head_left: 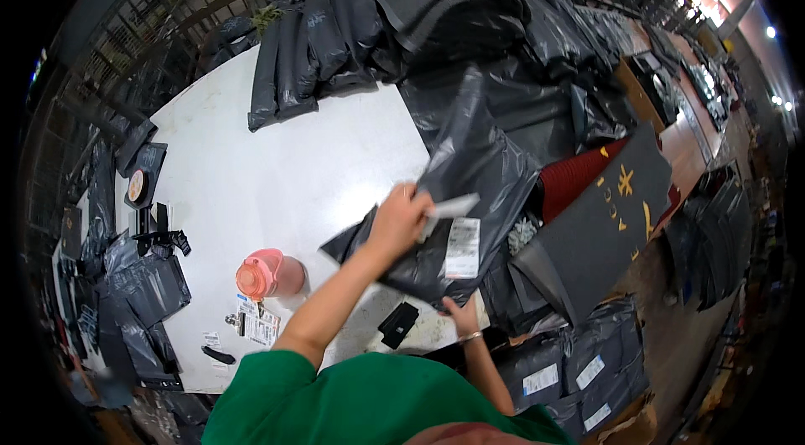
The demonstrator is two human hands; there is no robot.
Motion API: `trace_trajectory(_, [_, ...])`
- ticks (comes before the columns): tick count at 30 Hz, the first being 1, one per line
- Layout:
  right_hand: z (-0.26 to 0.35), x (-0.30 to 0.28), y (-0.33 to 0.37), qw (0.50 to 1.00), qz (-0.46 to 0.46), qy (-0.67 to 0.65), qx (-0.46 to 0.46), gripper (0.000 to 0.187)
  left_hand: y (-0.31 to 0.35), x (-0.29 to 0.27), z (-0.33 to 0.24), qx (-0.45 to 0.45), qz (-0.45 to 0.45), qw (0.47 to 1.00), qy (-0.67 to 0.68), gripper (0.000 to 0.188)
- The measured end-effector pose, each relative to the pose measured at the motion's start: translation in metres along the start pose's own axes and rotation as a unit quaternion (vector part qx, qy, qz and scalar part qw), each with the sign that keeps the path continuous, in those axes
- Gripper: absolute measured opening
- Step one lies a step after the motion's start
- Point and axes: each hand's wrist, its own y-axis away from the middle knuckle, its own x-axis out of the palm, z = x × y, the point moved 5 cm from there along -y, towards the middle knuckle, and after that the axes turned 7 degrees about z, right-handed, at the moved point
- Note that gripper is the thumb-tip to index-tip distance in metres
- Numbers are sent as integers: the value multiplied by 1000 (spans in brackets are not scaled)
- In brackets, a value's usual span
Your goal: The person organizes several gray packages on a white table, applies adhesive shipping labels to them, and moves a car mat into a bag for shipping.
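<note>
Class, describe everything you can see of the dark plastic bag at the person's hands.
The dark plastic bag looks thin, glossy and creased. It slants across the picture, its far end narrowing to a blurred peak. A white printed label sits on its nearer part. What looks like its pointed corner juts left over the white table. The left hand is above it, fingers on a pale strip; the right hand meets its near edge, grip unclear. Its contents are hidden.
</note>
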Motion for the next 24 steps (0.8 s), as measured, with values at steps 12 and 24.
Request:
trace_trajectory(12, [365,387,-127,730,614,-82,-289,60,40,-216,-29,11,-447,878,175,31])
trace_trajectory(24, [300,124,-382,882,-47,303,-358,12,-205,26,209,-231,-114,566,783,26])
